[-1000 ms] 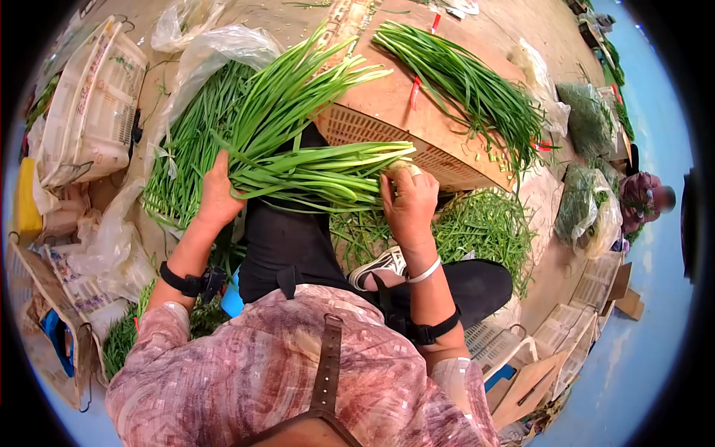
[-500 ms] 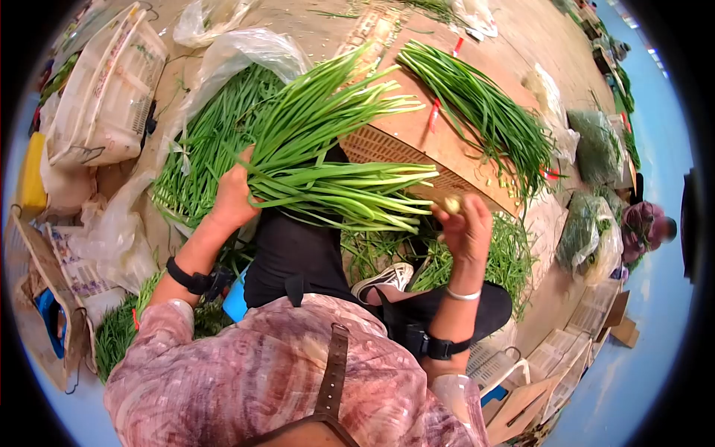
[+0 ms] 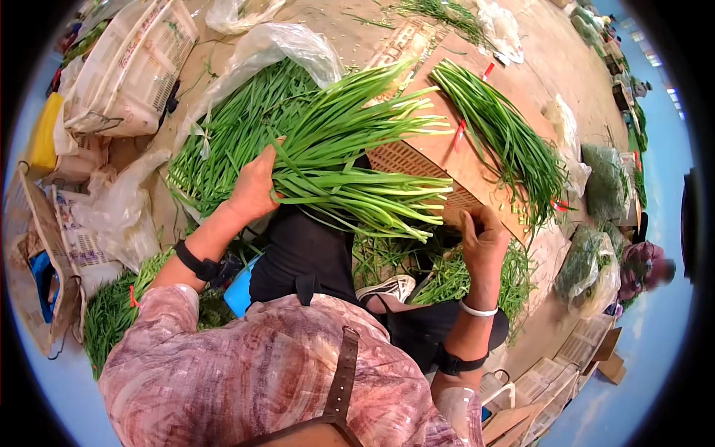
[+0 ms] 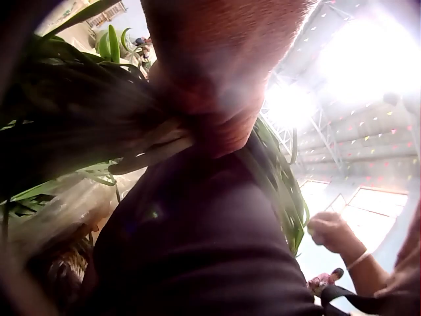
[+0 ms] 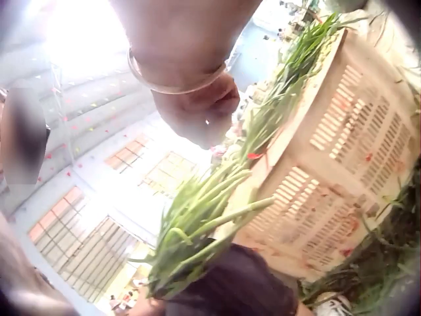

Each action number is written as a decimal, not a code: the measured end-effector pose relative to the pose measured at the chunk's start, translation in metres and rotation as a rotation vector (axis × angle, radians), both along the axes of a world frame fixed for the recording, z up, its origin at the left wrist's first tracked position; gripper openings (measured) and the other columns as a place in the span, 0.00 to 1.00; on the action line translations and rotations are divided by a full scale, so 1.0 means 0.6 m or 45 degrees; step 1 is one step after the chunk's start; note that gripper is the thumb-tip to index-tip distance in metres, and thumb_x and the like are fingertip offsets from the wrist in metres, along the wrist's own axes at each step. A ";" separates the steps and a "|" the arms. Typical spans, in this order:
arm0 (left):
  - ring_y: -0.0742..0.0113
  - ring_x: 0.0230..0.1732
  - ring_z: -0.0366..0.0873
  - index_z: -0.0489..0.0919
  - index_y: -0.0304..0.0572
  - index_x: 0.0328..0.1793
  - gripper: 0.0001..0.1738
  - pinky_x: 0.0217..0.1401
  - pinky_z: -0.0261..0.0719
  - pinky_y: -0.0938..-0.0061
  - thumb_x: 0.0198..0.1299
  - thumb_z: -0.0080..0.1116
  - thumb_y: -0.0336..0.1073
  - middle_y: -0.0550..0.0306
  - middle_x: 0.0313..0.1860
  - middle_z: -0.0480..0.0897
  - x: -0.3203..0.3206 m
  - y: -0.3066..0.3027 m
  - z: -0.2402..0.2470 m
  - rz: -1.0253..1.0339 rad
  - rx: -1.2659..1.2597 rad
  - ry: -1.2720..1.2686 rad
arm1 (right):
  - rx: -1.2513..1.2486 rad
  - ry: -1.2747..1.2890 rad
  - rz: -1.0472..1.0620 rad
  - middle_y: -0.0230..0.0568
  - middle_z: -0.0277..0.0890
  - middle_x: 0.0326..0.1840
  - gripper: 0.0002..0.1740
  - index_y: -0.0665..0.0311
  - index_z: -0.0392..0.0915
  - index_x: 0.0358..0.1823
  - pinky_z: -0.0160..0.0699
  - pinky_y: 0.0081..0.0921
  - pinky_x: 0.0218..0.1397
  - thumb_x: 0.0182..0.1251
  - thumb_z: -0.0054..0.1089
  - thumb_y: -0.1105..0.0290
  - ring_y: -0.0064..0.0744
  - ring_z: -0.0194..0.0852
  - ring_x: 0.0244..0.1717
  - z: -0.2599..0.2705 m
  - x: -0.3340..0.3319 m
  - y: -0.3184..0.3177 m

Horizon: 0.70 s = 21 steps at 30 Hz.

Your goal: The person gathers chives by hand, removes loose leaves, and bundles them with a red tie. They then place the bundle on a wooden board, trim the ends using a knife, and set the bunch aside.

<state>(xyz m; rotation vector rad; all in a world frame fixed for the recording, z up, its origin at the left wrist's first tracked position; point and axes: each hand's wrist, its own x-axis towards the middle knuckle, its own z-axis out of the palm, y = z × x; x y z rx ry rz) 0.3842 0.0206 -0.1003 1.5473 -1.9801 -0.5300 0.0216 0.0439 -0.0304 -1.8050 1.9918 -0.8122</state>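
The left hand (image 3: 255,182) grips a large bunch of long green stalks (image 3: 357,123) by its leafy part. Pale ends fan out to the right, in an upper and a lower group. In the left wrist view, the left hand (image 4: 214,85) is curled round dark leaves above a trouser leg. Just right of the lower stalk ends is the right hand (image 3: 484,246), raised, fingers curled and thumb near the forefinger, with nothing visible in it. The right wrist view shows the right hand (image 5: 197,115) curled, apart from the stalks (image 5: 210,230).
A second bundle (image 3: 506,127) lies on a board (image 3: 521,97) over a slatted crate (image 5: 368,131). Leaves fill a clear plastic bag (image 3: 294,48) at the left. Loose greens (image 3: 514,272) lie beneath the right arm. White crates (image 3: 138,74) stand at upper left; filled bags (image 3: 588,261) sit at right.
The right hand has left the lower stalk ends and moved right; the small pale thing at its fingers is no longer visible. The left hand keeps its grip. The head view has shifted.
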 end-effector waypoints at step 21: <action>0.65 0.27 0.73 0.74 0.48 0.61 0.29 0.30 0.68 0.71 0.48 0.57 0.37 0.60 0.26 0.74 0.050 -0.048 0.085 -0.416 -0.646 -0.806 | 0.695 -0.630 1.379 0.56 0.66 0.62 0.46 0.73 0.60 0.64 0.57 0.33 0.67 0.64 0.38 0.35 0.43 0.61 0.66 -0.050 0.110 -0.171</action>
